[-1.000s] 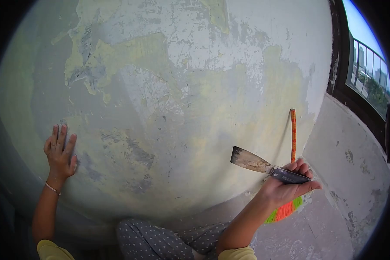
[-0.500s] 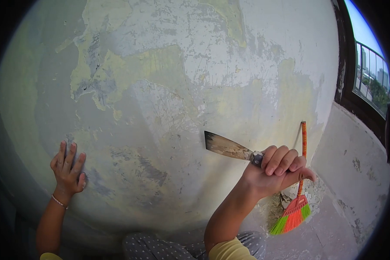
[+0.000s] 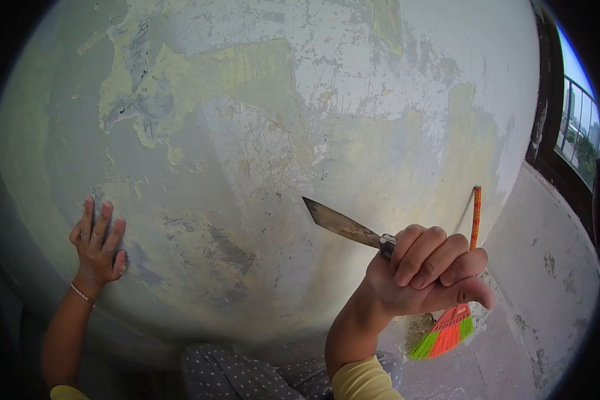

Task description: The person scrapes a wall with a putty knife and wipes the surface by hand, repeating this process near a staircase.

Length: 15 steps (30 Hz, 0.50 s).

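Note:
My right hand (image 3: 430, 267) is wrapped around the handle of a putty knife (image 3: 343, 225), most of the handle hidden in the fist. The worn, stained blade points up and left in front of the wall, its tip near the wall's middle. At the left, my left hand (image 3: 100, 243) lies flat against the wall (image 3: 247, 167) with fingers stretched upward. Wall paint there is patchy: white, grey and pale yellow areas with scratches and flaked edges.
A small broom (image 3: 450, 333) with red and green bristles leans in the corner behind my right hand. A dark-framed window (image 3: 553, 127) with railings outside is at the right, above a scuffed low wall (image 3: 553, 247). My dotted trousers (image 3: 240, 377) show at the bottom.
My right hand has come slightly right and down, and the blade has turned more edge-on. The left hand stays on the wall. The view has shifted a little.

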Tool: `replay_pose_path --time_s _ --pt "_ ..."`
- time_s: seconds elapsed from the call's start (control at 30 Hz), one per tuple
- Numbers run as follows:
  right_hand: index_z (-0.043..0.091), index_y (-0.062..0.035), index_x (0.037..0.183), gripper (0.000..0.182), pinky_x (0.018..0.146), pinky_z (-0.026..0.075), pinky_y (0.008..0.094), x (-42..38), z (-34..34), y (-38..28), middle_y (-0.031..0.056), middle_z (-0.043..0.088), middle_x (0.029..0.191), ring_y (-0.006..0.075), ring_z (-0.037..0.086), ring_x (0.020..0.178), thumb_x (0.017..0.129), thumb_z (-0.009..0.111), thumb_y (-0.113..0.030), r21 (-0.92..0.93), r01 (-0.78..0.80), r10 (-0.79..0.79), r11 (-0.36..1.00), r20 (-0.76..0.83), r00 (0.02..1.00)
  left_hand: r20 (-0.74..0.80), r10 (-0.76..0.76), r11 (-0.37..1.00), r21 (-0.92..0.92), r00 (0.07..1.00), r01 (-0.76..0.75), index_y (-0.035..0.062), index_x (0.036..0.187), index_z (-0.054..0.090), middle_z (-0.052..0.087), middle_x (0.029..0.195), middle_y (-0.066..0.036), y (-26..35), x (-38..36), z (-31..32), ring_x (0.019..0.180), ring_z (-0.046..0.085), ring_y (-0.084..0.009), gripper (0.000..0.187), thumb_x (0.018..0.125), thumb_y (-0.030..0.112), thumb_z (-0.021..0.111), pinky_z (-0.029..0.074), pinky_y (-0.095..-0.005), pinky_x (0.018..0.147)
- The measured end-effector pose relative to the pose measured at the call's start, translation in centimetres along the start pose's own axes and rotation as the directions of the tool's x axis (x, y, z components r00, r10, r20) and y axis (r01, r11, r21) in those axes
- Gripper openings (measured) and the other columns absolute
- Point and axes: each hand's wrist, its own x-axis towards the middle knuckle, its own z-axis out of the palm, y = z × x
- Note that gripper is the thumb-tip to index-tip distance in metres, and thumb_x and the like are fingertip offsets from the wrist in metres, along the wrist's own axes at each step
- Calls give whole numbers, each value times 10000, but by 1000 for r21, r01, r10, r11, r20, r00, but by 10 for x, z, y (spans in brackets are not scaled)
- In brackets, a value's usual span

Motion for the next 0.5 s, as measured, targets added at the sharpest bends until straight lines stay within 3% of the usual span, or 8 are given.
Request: replay_pose_path --time_s 0.03,0.17,0.2,0.23,0.3,0.33,0.43,0.5 --pt "341 -117 711 507 355 318 243 3 0 -7 24 411 527 130 421 398 951 346 -564 92 -14 7 996 77 997 -3 -1 1000 -7 1000 1 150 1386 426 411 1441 -147 1 1 -1 1341 350 -379 493 951 336 287 252 -390 981" --pt "363 -114 697 489 373 325 256 17 -23 -38 22 416 532 142 420 410 965 369 -523 179 71 -72 981 1 997 -6 -8 1000 -8 1000 8 152 1388 421 402 1449 -140 -1 -2 2 1343 348 -377 502 936 338 308 242 -386 982" --pt "361 -120 697 486 350 310 249 15 -25 -20 18 392 508 124 394 394 969 357 -523 140 42 -43 989 6 999 -5 -11 1000 -13 1000 11 152 1388 421 402 1449 -140 -1 -1 1 1343 348 -377 502 936 338 308 242 -386 982" --pt "348 -125 704 480 322 289 240 0 -9 12 17 374 498 119 369 376 978 325 -518 -168 3 -26 986 -135 991 -5 -15 1000 -23 1000 15 154 1385 425 401 1450 -139 0 -1 1 1342 348 -377 506 928 344 318 242 -385 982" --pt "339 -126 715 474 303 274 238 -6 -7 35 20 375 506 121 354 365 985 300 -514 68 -152 161 986 -165 973 -5 -17 999 -38 1000 17 157 1382 428 399 1451 -138 0 -1 -1 1342 348 -377 509 921 349 327 241 -384 982" --pt "339 -126 715 474 303 274 238 -3 -8 30 20 375 506 121 354 365 985 300 -514 69 -150 159 986 -159 974 -10 -8 999 -37 1000 7 161 1377 434 403 1449 -135 0 0 0 1343 346 -376 510 915 352 335 242 -383 981" --pt "337 -125 711 467 312 282 234 15 -18 -17 35 385 512 117 360 371 984 324 -504 213 -50 53 976 -10 999 -22 2 999 -40 1000 -3 171 1368 446 411 1443 -130 0 3 -1 1345 342 -374 506 906 350 344 246 -384 979" --pt "336 -124 707 467 305 271 230 17 -14 -30 37 386 506 120 356 363 984 325 -500 136 75 -75 988 -8 997 -22 3 999 -49 1000 -4 176 1364 451 415 1440 -127 -2 2 -2 1346 341 -373 502 903 346 346 248 -384 977"
